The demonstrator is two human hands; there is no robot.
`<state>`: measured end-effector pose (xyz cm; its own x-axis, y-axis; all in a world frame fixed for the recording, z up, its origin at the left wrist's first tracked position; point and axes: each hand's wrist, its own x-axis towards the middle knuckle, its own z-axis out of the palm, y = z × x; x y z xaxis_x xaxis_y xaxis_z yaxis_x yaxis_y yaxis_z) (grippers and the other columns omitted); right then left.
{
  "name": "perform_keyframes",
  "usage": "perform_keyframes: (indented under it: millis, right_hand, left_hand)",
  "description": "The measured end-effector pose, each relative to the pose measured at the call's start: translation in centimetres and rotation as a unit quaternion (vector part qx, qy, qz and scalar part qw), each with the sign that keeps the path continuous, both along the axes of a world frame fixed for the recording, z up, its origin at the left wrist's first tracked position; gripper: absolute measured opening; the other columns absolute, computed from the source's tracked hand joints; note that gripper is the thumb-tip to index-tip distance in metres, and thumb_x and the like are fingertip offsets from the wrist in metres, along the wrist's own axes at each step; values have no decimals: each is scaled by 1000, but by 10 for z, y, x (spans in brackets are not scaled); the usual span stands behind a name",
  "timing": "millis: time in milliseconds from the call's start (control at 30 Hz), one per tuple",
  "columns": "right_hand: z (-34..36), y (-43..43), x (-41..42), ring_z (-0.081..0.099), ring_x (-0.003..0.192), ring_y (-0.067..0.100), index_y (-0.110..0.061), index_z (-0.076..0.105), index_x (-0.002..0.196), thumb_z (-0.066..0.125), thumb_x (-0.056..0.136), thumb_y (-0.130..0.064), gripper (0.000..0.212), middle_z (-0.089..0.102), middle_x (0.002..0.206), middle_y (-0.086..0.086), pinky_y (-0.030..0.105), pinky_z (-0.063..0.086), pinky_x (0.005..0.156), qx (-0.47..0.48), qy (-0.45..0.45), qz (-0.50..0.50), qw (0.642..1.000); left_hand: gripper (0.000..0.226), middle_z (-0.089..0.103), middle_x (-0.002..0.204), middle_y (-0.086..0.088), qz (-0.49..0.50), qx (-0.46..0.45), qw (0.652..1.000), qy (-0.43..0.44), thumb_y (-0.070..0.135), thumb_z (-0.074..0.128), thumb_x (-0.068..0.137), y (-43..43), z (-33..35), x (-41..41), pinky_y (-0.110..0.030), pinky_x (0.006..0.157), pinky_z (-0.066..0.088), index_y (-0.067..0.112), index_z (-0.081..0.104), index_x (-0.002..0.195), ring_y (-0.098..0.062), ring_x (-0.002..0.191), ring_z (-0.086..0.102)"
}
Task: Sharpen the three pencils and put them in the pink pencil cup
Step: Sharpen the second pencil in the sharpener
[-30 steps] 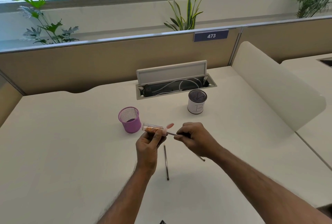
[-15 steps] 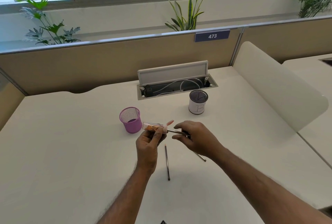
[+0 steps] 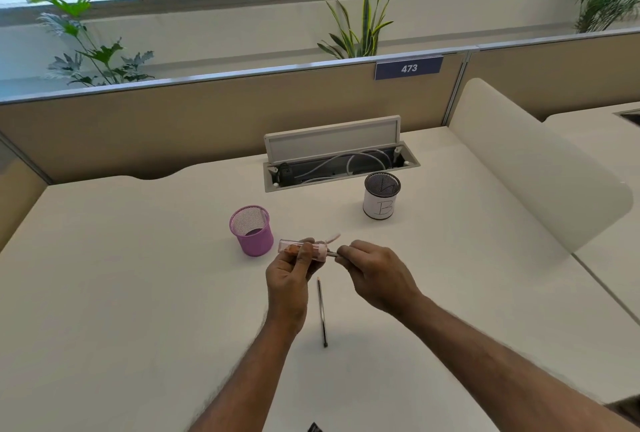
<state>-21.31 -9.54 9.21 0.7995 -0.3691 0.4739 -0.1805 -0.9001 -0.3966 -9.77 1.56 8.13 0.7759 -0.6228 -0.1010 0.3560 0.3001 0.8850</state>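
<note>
Head view, the only one:

- Left hand [image 3: 289, 279] is holding a clear sharpener [image 3: 290, 246] with a pink cap, fingers and thumb curling round its barrel, which is lying crosswise and raised off the desk [image 3: 138, 293]
- Right hand [image 3: 375, 272] is pinching a pencil [image 3: 332, 253] close to its tip; only a short piece is showing between fingertips and cap. Its long axis is running left to right, in line with the sharpener's mouth, tip seemingly inside
- Judging the step: sharpening is under way and calling for a twist along that shared axis
- Second pencil [image 3: 322, 313] is lying on the desk between the two forearms, long axis pointing away from the person, pale end toward the hands, touching neither
- Third pencil: not finding it
- Pink pencil cup [image 3: 252, 230] is standing upright just beyond and left of the left hand; nothing is sticking out of it. Left hand is nearer, though the right is carrying the pencil
- White cup marked B [image 3: 381, 201] is standing further back on the right, well apart
</note>
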Motion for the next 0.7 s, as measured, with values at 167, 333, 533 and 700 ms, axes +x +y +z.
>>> perform_keyframes:
  millis: [167, 333, 533, 700]
  right_hand:
    - [10, -4, 4, 39, 54, 20, -7, 59, 73, 54, 94, -24, 28, 48, 57, 3, 37, 35, 50, 105, 36, 41, 993]
    - [16, -7, 6, 30, 52, 16, -4, 57, 66, 60, 93, -21, 32, 46, 53, 9, 36, 30, 50, 215, 68, 43, 973]
    - [22, -11, 7, 39, 54, 16, -16, 72, 71, 63, 92, -29, 26, 54, 56, 12, 31, 33, 54, 316, 142, 32, 937]
    - [27, -14, 5, 40, 57, 18, -13, 73, 72, 62, 93, -29, 29, 51, 58, 10, 32, 33, 56, 366, 167, 38, 915]
  left_hand:
    - [17, 71, 94, -15, -12, 5, 1000, -6, 17, 59, 87, 3, -1, 1, -32, 80, 58, 13, 75, 85, -24, 88, 68]
    - [19, 68, 99, -20, -20, 5, 1000, -16, 21, 60, 84, 4, 0, 2, -33, 81, 57, 17, 78, 80, -27, 90, 68]
    - [20, 69, 96, -18, -36, 8, 999, -25, 21, 59, 85, 7, -2, 2, -34, 82, 57, 5, 69, 92, -26, 88, 68]
    - [24, 73, 91, -11, -60, -1, 998, -30, 20, 58, 85, 7, -2, 3, -35, 84, 57, 1, 66, 98, -23, 87, 69]
